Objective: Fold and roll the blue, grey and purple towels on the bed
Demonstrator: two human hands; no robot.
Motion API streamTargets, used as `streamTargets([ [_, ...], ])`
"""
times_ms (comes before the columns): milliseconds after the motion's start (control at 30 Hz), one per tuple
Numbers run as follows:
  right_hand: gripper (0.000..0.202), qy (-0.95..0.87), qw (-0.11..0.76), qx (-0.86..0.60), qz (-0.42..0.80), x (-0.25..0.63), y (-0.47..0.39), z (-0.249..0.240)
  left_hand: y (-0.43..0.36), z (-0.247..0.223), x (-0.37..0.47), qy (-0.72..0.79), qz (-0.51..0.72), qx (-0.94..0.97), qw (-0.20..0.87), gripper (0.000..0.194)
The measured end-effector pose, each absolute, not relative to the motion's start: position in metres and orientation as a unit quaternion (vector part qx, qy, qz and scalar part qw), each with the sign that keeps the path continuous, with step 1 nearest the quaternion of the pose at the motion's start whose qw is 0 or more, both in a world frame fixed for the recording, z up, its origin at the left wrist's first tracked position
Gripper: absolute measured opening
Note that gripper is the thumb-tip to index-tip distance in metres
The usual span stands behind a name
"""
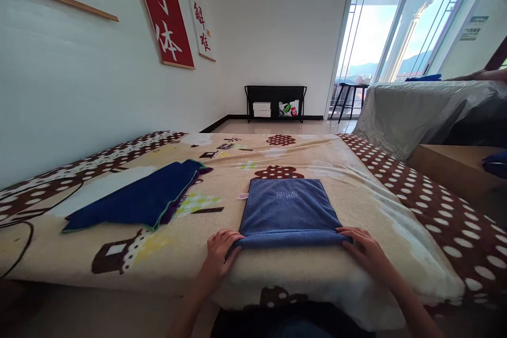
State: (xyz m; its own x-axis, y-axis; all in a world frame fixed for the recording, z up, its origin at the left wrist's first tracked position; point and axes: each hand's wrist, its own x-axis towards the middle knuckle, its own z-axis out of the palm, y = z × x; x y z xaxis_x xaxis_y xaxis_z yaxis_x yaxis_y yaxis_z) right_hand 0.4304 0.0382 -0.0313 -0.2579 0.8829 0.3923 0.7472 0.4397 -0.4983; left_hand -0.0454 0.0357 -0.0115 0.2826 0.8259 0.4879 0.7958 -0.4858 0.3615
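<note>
A blue towel with "HAPPY LIFE" stitched on it lies flat on the patterned blanket in front of me. Its near edge is turned over into a thick band. My left hand pinches the left end of that band, and my right hand grips the right end, fingertips on top and thumbs at the near side. A small white label sticks out from the towel's left side. To the left, apart from both hands, rests a dark blue cloth with a green edge and some purple beneath.
The cream and brown blanket covers the bed-like surface. At the right stands a plastic-covered table, with another person's arm and a blue cloth on it. A cardboard box sits below. A black rack and stool stand behind.
</note>
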Motion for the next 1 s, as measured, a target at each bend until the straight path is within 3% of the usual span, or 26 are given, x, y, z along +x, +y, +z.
streamTargets([
  [367, 0.043, -0.747, 0.377, -0.536, 0.115, 0.419, 0.051, -0.023, 0.038, 0.003, -0.033, 0.525, 0.441, 0.685, 0.246, 0.024],
  [667, 0.027, -0.648, 0.379, -0.634, -0.186, 0.373, 0.049, -0.025, 0.045, 0.000, 0.018, 0.605, 0.429, 0.663, -0.100, 0.026],
  [867, 0.041, -0.784, 0.343, -0.493, -0.158, 0.297, 0.039, -0.013, 0.044, 0.000, 0.088, 0.442, 0.341, 0.823, -0.107, 0.043],
  [1000, 0.050, -0.816, 0.311, -0.465, -0.143, 0.276, 0.039, -0.012, 0.050, -0.006, 0.105, 0.428, 0.286, 0.850, -0.111, 0.048],
])
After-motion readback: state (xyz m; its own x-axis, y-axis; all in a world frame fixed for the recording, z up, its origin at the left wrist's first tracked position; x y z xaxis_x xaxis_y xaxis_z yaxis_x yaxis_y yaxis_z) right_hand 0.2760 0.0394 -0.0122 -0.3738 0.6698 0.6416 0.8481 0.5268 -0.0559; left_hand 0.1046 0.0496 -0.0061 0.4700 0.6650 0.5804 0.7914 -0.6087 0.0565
